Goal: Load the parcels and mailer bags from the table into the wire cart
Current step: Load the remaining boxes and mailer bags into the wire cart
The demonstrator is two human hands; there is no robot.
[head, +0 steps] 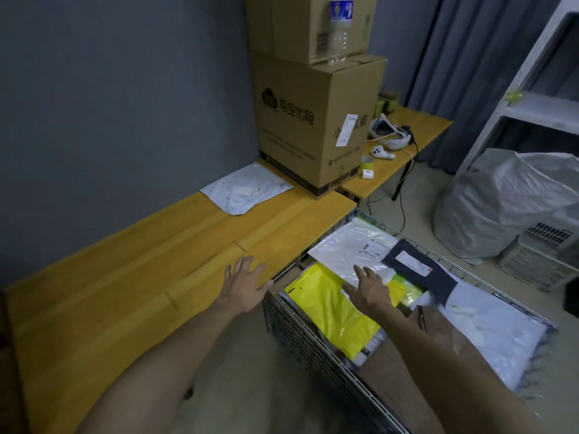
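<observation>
A wire cart stands against the front edge of the wooden table. Inside lie a yellow mailer bag, a white mailer bag, a dark mailer bag and a pale grey bag. My right hand hovers open over the yellow and white bags, fingers spread. Near the cart's corner, my left hand is open above the table edge. One white mailer bag lies flat on the table by the wall.
Two stacked cardboard boxes with a water bottle stand at the table's far end. A second table holds a headset, a controller and small items. A large grey sack and a white crate sit on the floor at right.
</observation>
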